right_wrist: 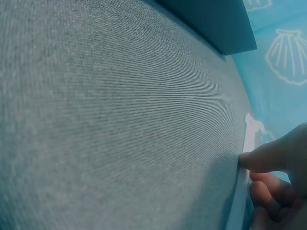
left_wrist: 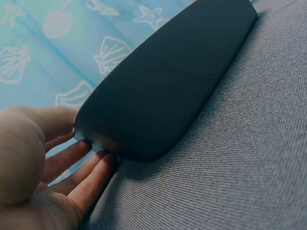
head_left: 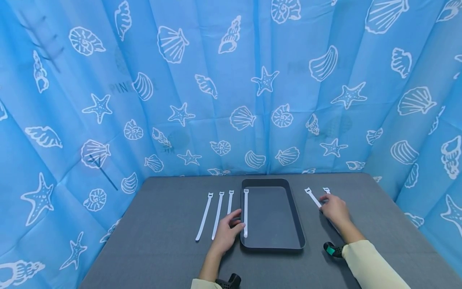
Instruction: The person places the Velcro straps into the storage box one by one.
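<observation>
A dark grey tray (head_left: 294, 212) lies on the table, a white slotted strap (head_left: 246, 218) along the inside of its left wall. At that wall, my left hand (head_left: 225, 235) holds the tray, fingertips against the outside and thumb at the rim. Right of the tray, my right hand (head_left: 335, 210) pinches a slanted white strap (head_left: 312, 196); the right wrist view shows the thumb at the strap's edge (right_wrist: 236, 211). The slotted head of another white strap (head_left: 326, 190) shows just beyond this hand, which hides the rest.
Several more white straps (head_left: 204, 216) lie side by side left of the tray, one partly behind the left hand. The grey cloth-covered table (head_left: 162, 224) meets a blue shell-print curtain (head_left: 216, 96) at the back and sides. Black devices (head_left: 333, 249) sit at both wrists.
</observation>
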Available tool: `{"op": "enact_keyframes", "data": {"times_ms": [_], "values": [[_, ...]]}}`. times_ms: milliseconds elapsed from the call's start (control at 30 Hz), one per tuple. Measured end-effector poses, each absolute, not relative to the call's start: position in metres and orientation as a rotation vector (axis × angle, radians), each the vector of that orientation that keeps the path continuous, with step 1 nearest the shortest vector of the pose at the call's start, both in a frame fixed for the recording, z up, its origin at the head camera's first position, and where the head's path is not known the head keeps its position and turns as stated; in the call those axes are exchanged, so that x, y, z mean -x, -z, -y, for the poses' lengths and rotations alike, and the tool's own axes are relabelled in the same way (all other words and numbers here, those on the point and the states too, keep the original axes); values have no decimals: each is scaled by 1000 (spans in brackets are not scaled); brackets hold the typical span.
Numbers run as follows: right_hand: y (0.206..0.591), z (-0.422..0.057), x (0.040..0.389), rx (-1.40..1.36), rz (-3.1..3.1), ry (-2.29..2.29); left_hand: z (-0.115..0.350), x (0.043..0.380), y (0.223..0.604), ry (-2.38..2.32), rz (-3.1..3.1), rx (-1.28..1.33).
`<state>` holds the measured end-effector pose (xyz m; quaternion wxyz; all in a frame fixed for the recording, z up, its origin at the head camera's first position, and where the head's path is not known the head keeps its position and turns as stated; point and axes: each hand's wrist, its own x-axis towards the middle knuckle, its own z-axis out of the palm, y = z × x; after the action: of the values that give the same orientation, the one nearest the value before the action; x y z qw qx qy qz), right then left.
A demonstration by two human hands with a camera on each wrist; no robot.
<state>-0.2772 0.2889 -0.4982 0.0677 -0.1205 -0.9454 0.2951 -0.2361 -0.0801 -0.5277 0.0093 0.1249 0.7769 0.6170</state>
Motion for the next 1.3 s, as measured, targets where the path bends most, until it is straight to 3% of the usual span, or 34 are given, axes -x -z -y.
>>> {"op": "enact_keyframes", "data": {"times_ms": [200,467,833,1300], "values": [[497,-288,278,263,2861,-858,79,235,527,-1963,-2409,-404],[496,-289,280,135,2912,-898,77,217,493,-1968,-2388,-414],[493,-283,277,-28,2872,-1074,77,217,493,-1970,-2381,-431],[471,-258,282,62,2785,-1309,78,217,493,-1970,-2377,-433]]}}
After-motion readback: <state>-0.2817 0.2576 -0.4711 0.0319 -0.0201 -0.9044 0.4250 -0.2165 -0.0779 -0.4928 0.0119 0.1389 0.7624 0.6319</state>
